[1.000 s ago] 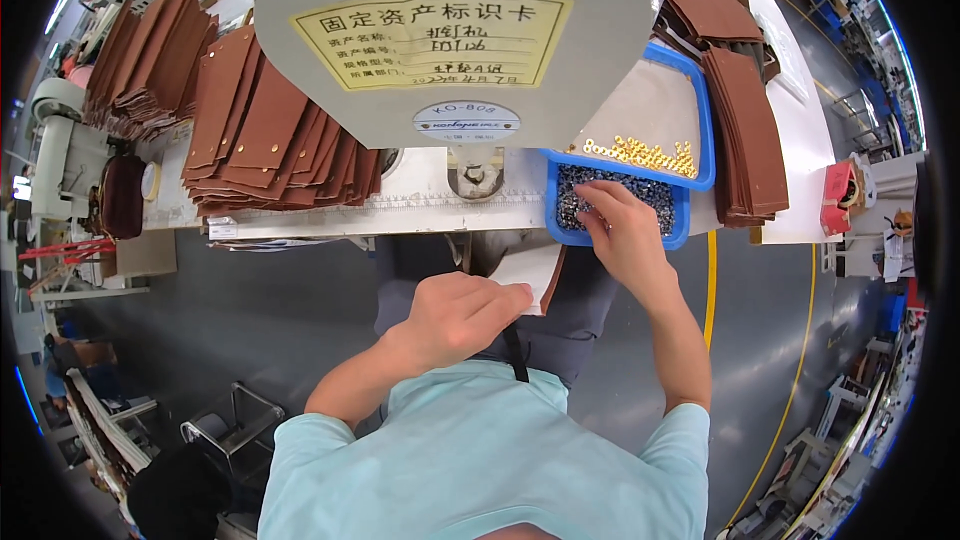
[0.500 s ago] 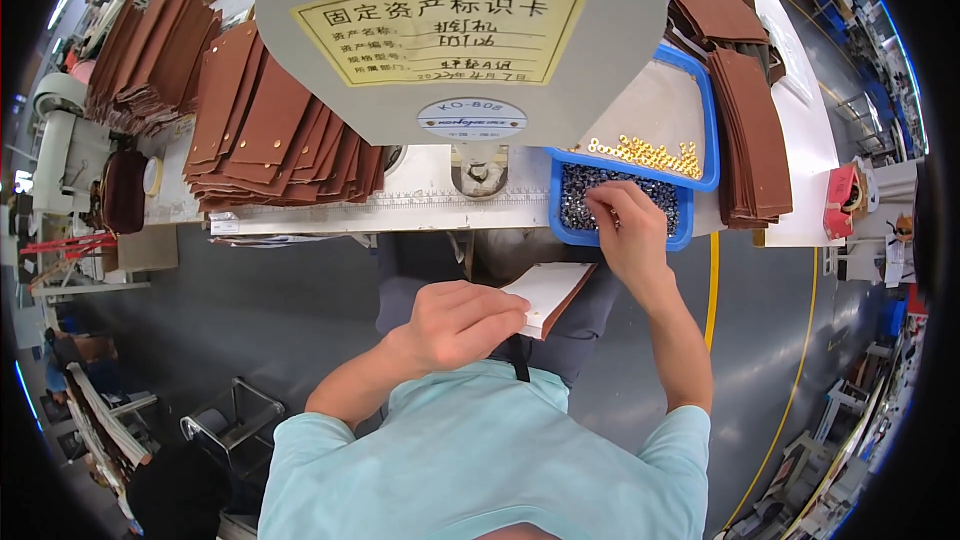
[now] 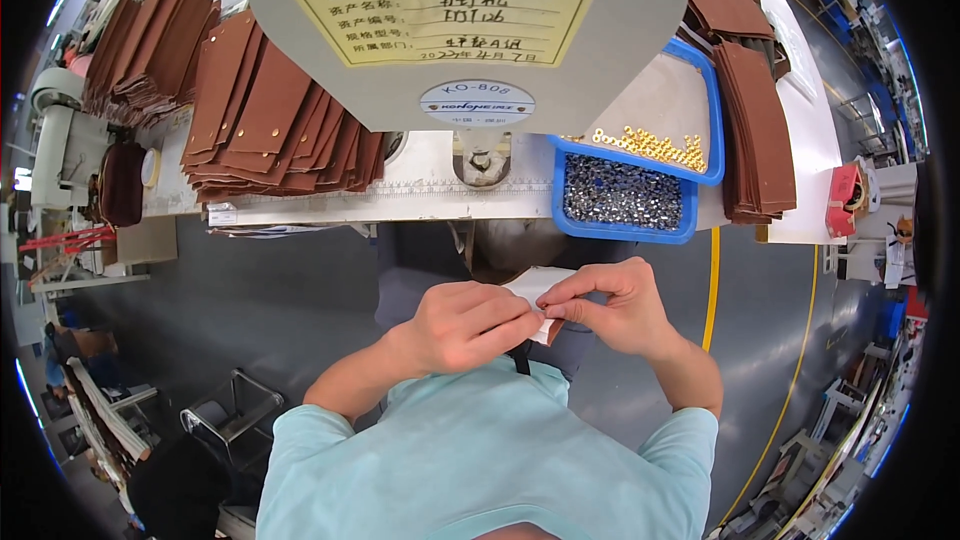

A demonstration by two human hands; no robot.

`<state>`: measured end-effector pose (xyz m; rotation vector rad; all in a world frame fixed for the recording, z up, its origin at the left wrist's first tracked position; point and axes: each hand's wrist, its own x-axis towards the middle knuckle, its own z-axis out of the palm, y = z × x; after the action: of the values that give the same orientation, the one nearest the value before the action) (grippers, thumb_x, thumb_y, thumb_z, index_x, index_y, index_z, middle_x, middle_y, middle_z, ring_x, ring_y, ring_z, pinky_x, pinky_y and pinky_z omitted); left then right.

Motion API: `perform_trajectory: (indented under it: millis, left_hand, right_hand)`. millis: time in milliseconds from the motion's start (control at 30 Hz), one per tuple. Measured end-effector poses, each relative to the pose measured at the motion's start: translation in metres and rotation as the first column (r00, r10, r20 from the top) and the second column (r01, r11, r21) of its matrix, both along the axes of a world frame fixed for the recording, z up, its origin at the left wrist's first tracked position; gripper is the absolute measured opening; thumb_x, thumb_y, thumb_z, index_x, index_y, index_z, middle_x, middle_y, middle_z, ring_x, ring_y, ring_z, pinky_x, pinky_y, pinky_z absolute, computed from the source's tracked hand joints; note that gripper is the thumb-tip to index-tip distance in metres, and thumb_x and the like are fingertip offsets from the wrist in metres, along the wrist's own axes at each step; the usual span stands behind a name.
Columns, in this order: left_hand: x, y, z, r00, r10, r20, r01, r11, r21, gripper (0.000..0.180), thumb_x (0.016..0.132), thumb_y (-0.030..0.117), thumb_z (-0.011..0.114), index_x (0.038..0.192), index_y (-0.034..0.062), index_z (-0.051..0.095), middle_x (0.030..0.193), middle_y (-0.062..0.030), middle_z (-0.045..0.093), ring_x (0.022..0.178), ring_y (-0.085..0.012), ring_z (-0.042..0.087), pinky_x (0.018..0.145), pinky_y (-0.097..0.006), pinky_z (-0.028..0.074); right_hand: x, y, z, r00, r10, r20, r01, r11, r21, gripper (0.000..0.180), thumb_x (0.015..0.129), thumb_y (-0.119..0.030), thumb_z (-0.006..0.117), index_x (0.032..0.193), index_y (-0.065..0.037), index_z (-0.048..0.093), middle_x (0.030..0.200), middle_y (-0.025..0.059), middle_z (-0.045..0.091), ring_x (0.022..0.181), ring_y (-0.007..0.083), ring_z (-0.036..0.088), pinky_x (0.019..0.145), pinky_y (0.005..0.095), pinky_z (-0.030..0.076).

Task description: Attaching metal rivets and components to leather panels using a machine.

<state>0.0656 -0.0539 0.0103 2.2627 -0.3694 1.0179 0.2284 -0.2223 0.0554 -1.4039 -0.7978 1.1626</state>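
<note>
White workbench ahead, the right hand, back from the blue tray, is pinching, contents unclear, making two-handed work of the white-faced panel the left hand is gripping.

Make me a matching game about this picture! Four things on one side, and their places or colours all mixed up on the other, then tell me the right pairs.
Things
1. gold bits
2. silvery bits
3. white piece with a brown edge
4. shirt

Places and colours
A. held by the left hand, with the right hand at it
B. in the back blue tray
C. pale blue-green
D. in the front blue tray, nearer the person

Right pairs: 1-B, 2-D, 3-A, 4-C
</note>
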Motion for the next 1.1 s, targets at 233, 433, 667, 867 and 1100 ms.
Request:
perform_trajectory:
  millis: [233,433,667,867,1100]
  left_hand:
    - [-0.005,-0.001,0.003,0.999,0.039,0.022,-0.041,0.996,0.083,0.026,0.067,0.003,0.078,0.092,-0.0017,0.071,0.08,-0.0085,0.067,0.065,-0.0207,0.069,0.053,-0.029,0.057]
    - [-0.008,-0.002,0.004,0.998,0.054,-0.012,-0.053,0.995,0.085,0.027,0.066,0.003,0.078,0.091,-0.0025,0.07,0.08,-0.0088,0.065,0.063,-0.0203,0.066,0.051,-0.029,0.055]
    - [-0.011,-0.004,0.008,0.988,0.098,-0.121,-0.102,0.995,-0.022,0.033,0.06,-0.002,0.081,0.091,0.0008,0.071,0.085,-0.0084,0.067,0.064,-0.0195,0.064,0.05,-0.029,0.052]
    - [-0.011,-0.006,0.011,0.967,0.021,-0.253,-0.069,0.981,-0.182,0.028,0.072,0.004,0.084,0.097,0.0023,0.072,0.091,-0.0083,0.067,0.072,-0.0224,0.067,0.059,-0.033,0.056]
    - [-0.012,-0.009,0.022,0.893,-0.116,-0.435,-0.035,0.946,-0.323,0.026,0.081,0.012,0.082,0.102,0.0014,0.072,0.092,-0.0095,0.067,0.075,-0.0258,0.068,0.064,-0.034,0.057]
  right_hand:
    - [-0.001,0.0,0.003,0.979,0.038,0.2,-0.042,0.999,0.019,0.013,0.086,0.002,0.074,0.098,0.001,0.079,0.089,0.0108,0.079,0.082,0.0185,0.077,0.073,0.0284,0.06]
    - [0.003,-0.001,0.007,0.901,0.08,0.427,-0.132,0.987,0.092,0.018,0.077,0.002,0.077,0.094,-0.005,0.081,0.086,0.0098,0.079,0.076,0.0212,0.076,0.067,0.0304,0.059]
    - [0.0,-0.001,0.007,0.853,0.001,0.521,-0.149,0.959,0.241,0.024,0.076,-0.001,0.078,0.1,-0.005,0.079,0.093,0.0084,0.079,0.077,0.0243,0.074,0.068,0.0321,0.059]
    - [-0.005,0.0,0.003,0.823,-0.073,0.563,-0.129,0.942,0.31,0.031,0.071,-0.008,0.09,0.1,-0.005,0.077,0.095,0.0063,0.078,0.077,0.0234,0.073,0.068,0.0315,0.058]
    - [-0.004,-0.001,-0.003,0.794,-0.103,0.6,-0.079,0.96,0.269,0.032,0.07,-0.003,0.089,0.098,-0.005,0.074,0.088,0.0051,0.074,0.074,0.0226,0.069,0.063,0.0334,0.055]
